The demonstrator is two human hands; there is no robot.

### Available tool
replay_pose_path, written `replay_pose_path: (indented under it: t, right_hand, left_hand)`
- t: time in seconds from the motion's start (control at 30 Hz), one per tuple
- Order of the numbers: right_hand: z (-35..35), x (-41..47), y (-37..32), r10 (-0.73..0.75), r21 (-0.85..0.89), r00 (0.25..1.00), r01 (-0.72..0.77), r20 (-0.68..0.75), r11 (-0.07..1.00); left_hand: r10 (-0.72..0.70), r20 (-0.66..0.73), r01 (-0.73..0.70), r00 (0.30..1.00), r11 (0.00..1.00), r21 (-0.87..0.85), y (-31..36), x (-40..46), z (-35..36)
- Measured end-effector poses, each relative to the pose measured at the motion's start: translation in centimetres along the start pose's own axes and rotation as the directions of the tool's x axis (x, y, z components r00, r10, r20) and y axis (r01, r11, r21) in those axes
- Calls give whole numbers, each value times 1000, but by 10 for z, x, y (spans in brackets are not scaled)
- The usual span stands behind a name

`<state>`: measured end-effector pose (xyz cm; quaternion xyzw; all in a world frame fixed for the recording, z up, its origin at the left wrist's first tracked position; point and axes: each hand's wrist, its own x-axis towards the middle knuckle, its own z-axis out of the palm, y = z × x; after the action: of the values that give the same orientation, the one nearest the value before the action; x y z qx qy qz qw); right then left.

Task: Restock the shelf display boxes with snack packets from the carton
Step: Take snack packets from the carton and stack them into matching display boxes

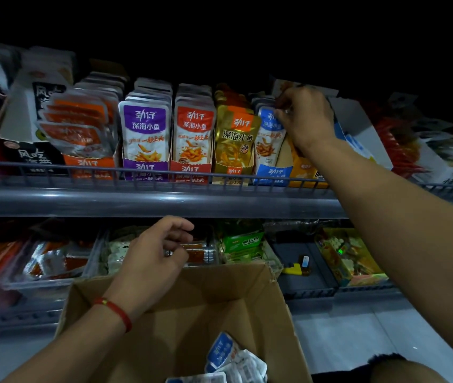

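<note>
Right grip (304,117) pinches the blue packets (270,134); seat them upright below it, left grip (156,252) idle over carton (181,308).

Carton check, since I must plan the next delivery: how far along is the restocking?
Looks done: the purple box, red box and gold box stand packed. In hand: the right hand pinches the blue packets in their box. The left hand hovers empty above the carton. Left: a few loose blue packets on the carton floor.
</note>
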<state>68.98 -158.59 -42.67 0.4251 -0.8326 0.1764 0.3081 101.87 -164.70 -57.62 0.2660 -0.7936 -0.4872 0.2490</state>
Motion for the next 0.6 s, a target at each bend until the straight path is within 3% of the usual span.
replay_pose_path:
  t: [0.27, 0.43, 0.5, 0.6]
  right_hand:
    - [-9, -29, 1, -38, 72, 996, 43, -75, 996]
    - [-29, -103, -16, 5, 360, 979, 70, -201, 930]
    - [-29, -149, -27, 19, 450, 993, 37, -119, 892]
    - [-18, -204, -39, -66, 502, 982, -34, 179, 864]
  left_hand:
    - [-32, 77, 27, 997, 998, 64, -3, -3, 5]
    - [-159, 290, 134, 944, 985, 105, -13, -7, 25]
    - [-227, 420, 176, 879, 972, 157, -26, -11, 36]
    - [-261, 559, 75, 787, 940, 334, -41, -20, 53]
